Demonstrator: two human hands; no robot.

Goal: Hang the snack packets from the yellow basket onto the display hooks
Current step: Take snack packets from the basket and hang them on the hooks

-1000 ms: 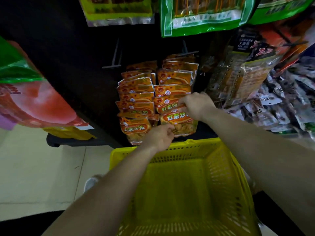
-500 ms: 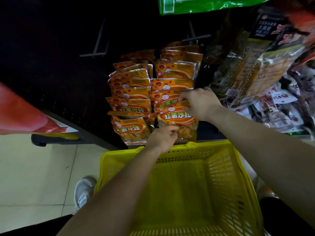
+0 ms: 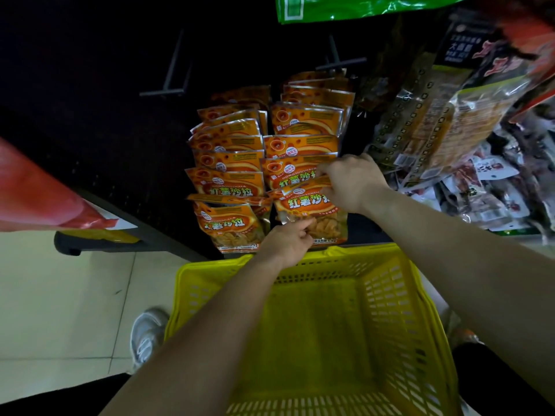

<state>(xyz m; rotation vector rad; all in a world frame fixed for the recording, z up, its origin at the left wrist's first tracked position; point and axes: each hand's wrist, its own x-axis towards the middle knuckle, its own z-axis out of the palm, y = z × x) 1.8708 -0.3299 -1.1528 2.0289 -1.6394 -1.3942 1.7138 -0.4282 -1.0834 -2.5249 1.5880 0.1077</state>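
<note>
Just above the perforated plastic yellow basket [image 3: 390, 283], a glossy orange foil packet [image 3: 312, 207] hangs upright, long axis vertical. Fingers of the right hand [image 3: 353, 183] pinch its top; fingers of the left hand [image 3: 285, 243] pinch its bottom.

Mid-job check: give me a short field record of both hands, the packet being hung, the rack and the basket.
left grip: hand pinches the lower part of the front packet
right grip: hand holds that packet's top edge, at the right column
left column: orange packets hanging, overlapped
bare hooks: two, above the columns
yellow basket: below the hands, no packet visible inside
packet on its hook: cannot tell, the hand covers its top
</note>
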